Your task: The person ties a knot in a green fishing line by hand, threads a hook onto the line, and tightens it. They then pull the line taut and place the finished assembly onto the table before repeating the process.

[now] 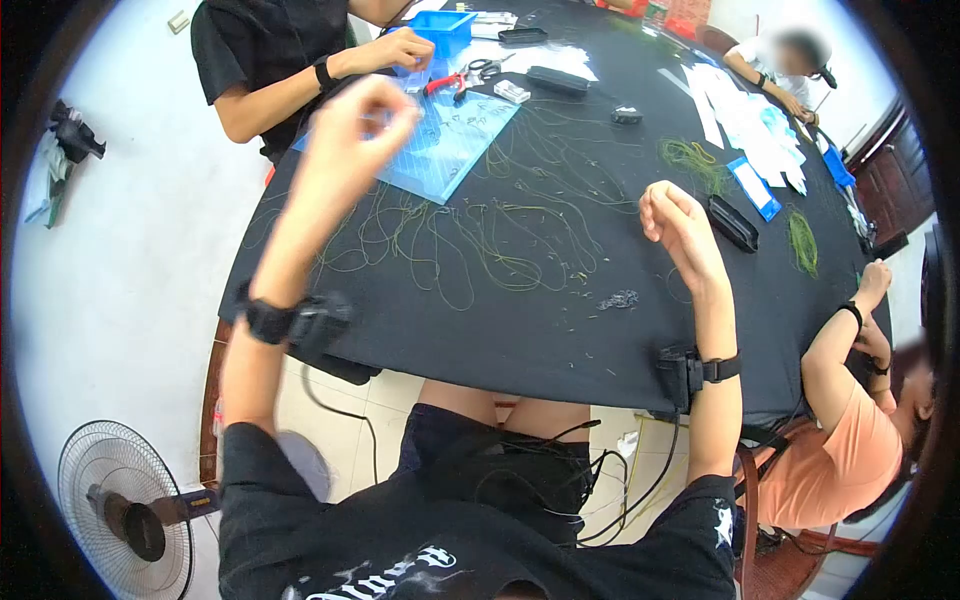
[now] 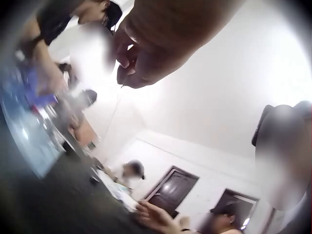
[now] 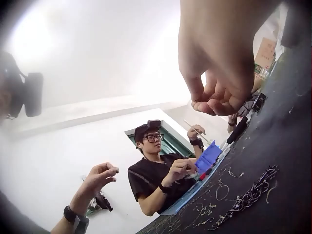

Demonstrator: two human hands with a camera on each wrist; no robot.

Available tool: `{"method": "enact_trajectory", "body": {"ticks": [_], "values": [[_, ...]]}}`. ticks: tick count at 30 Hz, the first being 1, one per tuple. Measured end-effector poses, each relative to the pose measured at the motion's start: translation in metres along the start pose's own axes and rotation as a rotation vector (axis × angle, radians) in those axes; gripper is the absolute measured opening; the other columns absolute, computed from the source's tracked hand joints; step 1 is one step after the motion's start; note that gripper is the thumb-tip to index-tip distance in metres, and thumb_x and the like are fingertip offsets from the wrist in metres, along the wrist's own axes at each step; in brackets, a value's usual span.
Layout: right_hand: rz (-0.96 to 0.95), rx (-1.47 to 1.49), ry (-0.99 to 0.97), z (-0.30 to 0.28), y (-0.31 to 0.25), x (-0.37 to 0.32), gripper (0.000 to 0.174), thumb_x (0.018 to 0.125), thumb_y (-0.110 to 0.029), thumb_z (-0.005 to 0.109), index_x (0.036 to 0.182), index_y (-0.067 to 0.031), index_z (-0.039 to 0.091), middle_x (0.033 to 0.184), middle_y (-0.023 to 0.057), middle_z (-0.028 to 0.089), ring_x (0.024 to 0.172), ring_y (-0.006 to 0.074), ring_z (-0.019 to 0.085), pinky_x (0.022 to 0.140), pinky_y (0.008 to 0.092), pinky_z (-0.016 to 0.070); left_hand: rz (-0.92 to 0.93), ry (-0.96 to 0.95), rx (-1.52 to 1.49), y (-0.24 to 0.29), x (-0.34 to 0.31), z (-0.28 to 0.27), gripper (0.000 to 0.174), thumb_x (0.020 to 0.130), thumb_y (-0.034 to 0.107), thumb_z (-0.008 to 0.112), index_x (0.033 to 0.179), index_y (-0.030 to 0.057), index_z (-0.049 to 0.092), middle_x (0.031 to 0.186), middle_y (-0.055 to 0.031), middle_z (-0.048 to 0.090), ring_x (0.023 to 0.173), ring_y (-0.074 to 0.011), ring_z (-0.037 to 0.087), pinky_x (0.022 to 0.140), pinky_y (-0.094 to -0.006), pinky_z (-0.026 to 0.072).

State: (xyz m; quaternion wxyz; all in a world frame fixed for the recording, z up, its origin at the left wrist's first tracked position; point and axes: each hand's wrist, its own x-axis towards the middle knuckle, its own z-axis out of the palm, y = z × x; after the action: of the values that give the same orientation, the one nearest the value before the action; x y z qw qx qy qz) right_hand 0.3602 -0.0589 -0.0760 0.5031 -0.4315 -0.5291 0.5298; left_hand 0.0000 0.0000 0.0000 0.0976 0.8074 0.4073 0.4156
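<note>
My left hand (image 1: 360, 125) is raised over the left side of the table and blurred in the head view. Its thumb and fingers pinch the end of a thin pale line (image 2: 115, 113), which hangs from the fingertips in the left wrist view. My right hand (image 1: 685, 230) is held up over the right side, apart from the left. Thumb and curled fingertips of this hand meet in the right wrist view, with no thing showing between them. Loops of thin green line (image 1: 470, 285) lie spread on the black table between the hands. A small dark pile (image 1: 620, 299) lies near them.
A blue cutting mat (image 1: 450, 150) with small pieces, red-handled pliers (image 1: 443, 85) and a blue bin (image 1: 440, 32) are at the back left. Black trays (image 1: 733, 222), green line bundles (image 1: 803, 243) and white sheets (image 1: 750, 120) lie to the right. Other people sit around the table.
</note>
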Motion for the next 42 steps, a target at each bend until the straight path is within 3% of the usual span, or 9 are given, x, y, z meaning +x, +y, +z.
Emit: {"method": "enact_trajectory", "body": {"ticks": [2,6,9,12,16,24,28,34,42], "values": [[-0.015,0.018,0.03,0.001,-0.003,0.002,0.019,0.094,-0.023,0.05,0.083,-0.0079,0.052,0.072,-0.0028,0.048,0.063,0.0047,0.043,0.056,0.0198,0.034,0.022,0.121,0.251,-0.007,-0.004,-0.045,0.01,0.082,0.01,0.061,0.082,0.0025,0.055,0.078,-0.0057,0.06,0.074,-0.0162,0.057,0.067,-0.0285,0.0465],[-0.016,0.066,0.056,0.0,0.005,0.001,0.018,0.092,-0.023,0.052,0.084,-0.0073,0.056,0.072,-0.0018,0.052,0.061,0.0058,0.044,0.056,0.021,0.0346,0.162,0.056,0.927,-0.063,-0.002,-0.129,0.01,0.078,0.007,0.06,0.083,0.0025,0.053,0.081,-0.0103,0.056,0.086,-0.0238,0.054,0.071,-0.0339,0.0459],[-0.004,0.04,0.054,0.0,0.004,0.005,0.018,0.092,-0.023,0.052,0.084,-0.0073,0.056,0.072,-0.0018,0.052,0.061,0.0056,0.044,0.056,0.0211,0.0345,0.475,-0.315,1.201,-0.136,0.007,-0.17,0.007,0.075,0.007,0.058,0.08,0.003,0.055,0.082,-0.0084,0.056,0.086,-0.0226,0.054,0.073,-0.034,0.0462],[0.001,0.026,0.059,0.0,0.006,0.004,0.018,0.092,-0.022,0.052,0.083,-0.007,0.055,0.072,-0.0021,0.051,0.06,0.0054,0.044,0.056,0.021,0.0344,0.615,-0.812,1.226,-0.185,0.012,-0.162,0.007,0.076,0.01,0.056,0.079,0.0046,0.054,0.084,-0.0056,0.056,0.093,-0.021,0.052,0.078,-0.0322,0.0457],[-0.02,0.024,0.081,-0.001,0.006,0.005,0.019,0.093,-0.022,0.051,0.083,-0.0066,0.054,0.072,-0.0023,0.051,0.06,0.0052,0.044,0.055,0.0207,0.0344,0.643,-0.929,1.191,-0.2,0.032,-0.097,0.004,0.076,0.011,0.054,0.076,0.0072,0.055,0.084,-0.0047,0.055,0.091,-0.0192,0.052,0.077,-0.0298,0.0457],[-0.017,0.109,0.097,-0.004,0.007,0.005,0.019,0.094,-0.023,0.05,0.084,-0.0069,0.053,0.072,-0.0022,0.049,0.061,0.005,0.043,0.055,0.0204,0.0348,0.712,-0.828,1.147,-0.258,0.087,0.004,0.004,0.075,0.009,0.054,0.078,0.0068,0.056,0.08,-0.0027,0.057,0.09,-0.0195,0.055,0.073,-0.0296,0.0487],[-0.036,0.158,0.092,-0.008,0.009,0.007,0.018,0.094,-0.023,0.05,0.086,-0.0074,0.052,0.076,-0.0013,0.049,0.062,0.0055,0.042,0.055,0.0205,0.0346,0.709,-0.72,1.147,-0.259,0.095,0.023,0.007,0.076,0.008,0.056,0.08,0.0081,0.061,0.084,-0.0028,0.062,0.094,-0.0207,0.058,0.076,-0.0321,0.0514],[-0.045,0.153,0.097,-0.011,0.009,0.008,0.018,0.094,-0.024,0.049,0.087,-0.0075,0.052,0.076,-0.0015,0.049,0.062,0.0055,0.042,0.055,0.0205,0.0345,0.284,-0.753,1.116,-0.253,0.098,0.024,0.008,0.079,0.008,0.052,0.081,0.0056,0.06,0.085,-0.0092,0.062,0.089,-0.0255,0.062,0.076,-0.036,0.0517],[-0.06,0.189,0.124,-0.017,0.014,0.008,0.017,0.094,-0.023,0.05,0.09,-0.0073,0.053,0.076,-0.0023,0.049,0.061,0.0051,0.042,0.056,0.0204,0.0345,0.248,-0.355,0.931,-0.224,0.096,0.016,0.005,0.082,0.009,0.051,0.085,0.007,0.054,0.09,-0.0111,0.055,0.084,-0.0306,0.062,0.071,-0.0412,0.0502]]}}
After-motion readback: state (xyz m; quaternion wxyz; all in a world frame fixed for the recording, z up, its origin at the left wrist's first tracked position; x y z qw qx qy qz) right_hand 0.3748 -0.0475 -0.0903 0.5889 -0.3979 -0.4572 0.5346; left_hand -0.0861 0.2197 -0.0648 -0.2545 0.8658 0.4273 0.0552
